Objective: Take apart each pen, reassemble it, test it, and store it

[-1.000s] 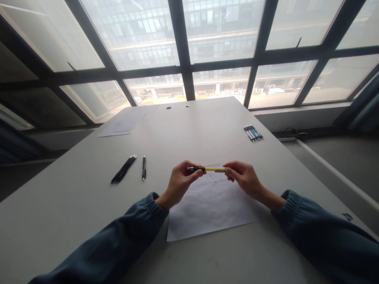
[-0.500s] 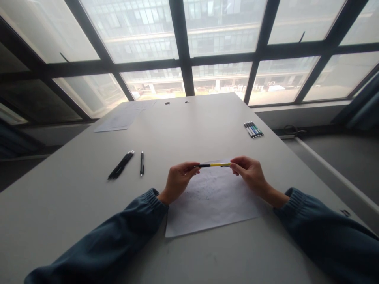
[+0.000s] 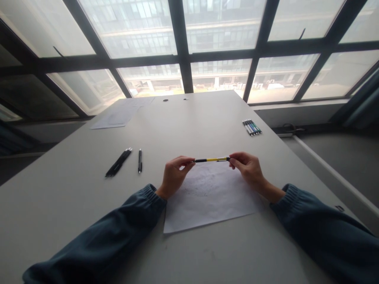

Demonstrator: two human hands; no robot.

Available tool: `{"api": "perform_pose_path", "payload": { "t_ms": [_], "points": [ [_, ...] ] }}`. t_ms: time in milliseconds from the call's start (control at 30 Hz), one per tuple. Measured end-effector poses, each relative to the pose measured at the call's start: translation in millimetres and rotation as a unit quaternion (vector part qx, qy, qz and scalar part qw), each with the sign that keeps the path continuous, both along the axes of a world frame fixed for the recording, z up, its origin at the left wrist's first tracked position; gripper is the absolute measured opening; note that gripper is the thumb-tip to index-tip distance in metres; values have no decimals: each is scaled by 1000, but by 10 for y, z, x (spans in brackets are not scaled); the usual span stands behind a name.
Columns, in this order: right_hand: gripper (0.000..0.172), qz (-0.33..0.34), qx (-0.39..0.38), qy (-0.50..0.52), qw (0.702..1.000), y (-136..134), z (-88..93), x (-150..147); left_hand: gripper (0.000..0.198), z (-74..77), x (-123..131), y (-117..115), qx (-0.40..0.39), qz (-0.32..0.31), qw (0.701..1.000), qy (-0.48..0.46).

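One yellow-and-black pen (image 3: pixel 211 159), held level just above one sheet of paper (image 3: pixel 207 205) on the table (image 3: pixel 74 205). The left hand (image 3: pixel 174 173) pinches its black end and the right hand (image 3: pixel 247 167) pinches the other, both forearms reaching forward. To the left lie one single black pen (image 3: pixel 139 161) and a black-pen bundle (image 3: pixel 118 162). To the right lies a pen row (image 3: pixel 252 127), its count unclear.

Office/meeting rm, long grey table (image 3: pixel 207 118), big grid windows (image 3: pixel 183 39), office block outside, pens (image 3: pixel 252 127), paper sheets (image 3: pixel 210 197)
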State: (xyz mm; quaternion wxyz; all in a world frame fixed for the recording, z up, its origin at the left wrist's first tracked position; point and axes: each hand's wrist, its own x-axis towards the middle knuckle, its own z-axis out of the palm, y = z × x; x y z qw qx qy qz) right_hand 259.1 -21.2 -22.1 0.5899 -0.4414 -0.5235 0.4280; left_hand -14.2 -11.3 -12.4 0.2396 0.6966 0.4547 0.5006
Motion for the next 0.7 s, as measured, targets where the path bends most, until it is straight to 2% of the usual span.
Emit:
{"api": "perform_pose_path", "payload": {
  "t_ms": [700],
  "points": [
    [25, -21, 18, -12, 1000, 16, 21, -17, 15, 79, 4, -31, 73, 7, 995, 66]
  ]
}}
